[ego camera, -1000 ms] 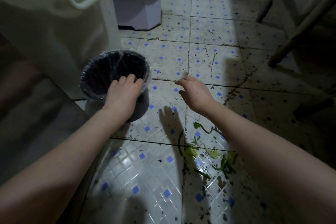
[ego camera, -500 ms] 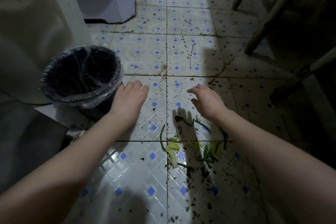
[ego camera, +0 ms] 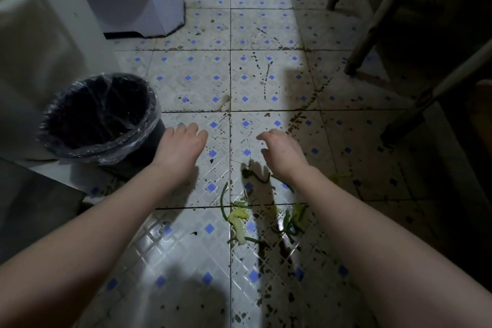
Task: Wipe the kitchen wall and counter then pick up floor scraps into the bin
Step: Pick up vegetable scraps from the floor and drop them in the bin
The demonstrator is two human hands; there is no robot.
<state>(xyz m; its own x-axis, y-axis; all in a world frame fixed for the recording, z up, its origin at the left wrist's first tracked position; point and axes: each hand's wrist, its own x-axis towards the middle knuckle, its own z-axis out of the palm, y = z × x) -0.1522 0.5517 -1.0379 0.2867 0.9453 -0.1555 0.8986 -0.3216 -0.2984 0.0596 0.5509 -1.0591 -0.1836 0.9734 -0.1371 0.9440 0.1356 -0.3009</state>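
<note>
Forearms, both bare, stretch forward and down over a dirty tiled floor (ego camera: pixel 191 80), seen from the person's own head. The left hand (ego camera: pixel 181 149) is palm down with its fingers loosely bent and holds nothing; it sits just beside the right side of a small dark round bin (ego camera: pixel 119 145), and whether it touches the bin cannot be told. A clear plastic liner (ego camera: pixel 149 104) is folded over the bin's rim, and the inside is too dark to make out. The bin stands upright on the floor at the left, against a pale cabinet (ego camera: pixel 40 48). The right hand (ego camera: pixel 282 152) is apart from the left, palm down, fingers relaxed and curving downward, also empty. Vegetable scraps lie on the floor nearer the person than both hands, between the forearms and partly under the right one: a pale yellow-green piece (ego camera: pixel 239 224) and thin dark green strips (ego camera: pixel 288 224). The tiles are whitish with small blue diamonds and are covered in dark specks and streaks. A pale appliance base (ego camera: pixel 138 8) with angled corners stands on the floor at the top, beyond the bin. Slanting wooden legs (ego camera: pixel 372 24) stand on the floor at the upper right.
</note>
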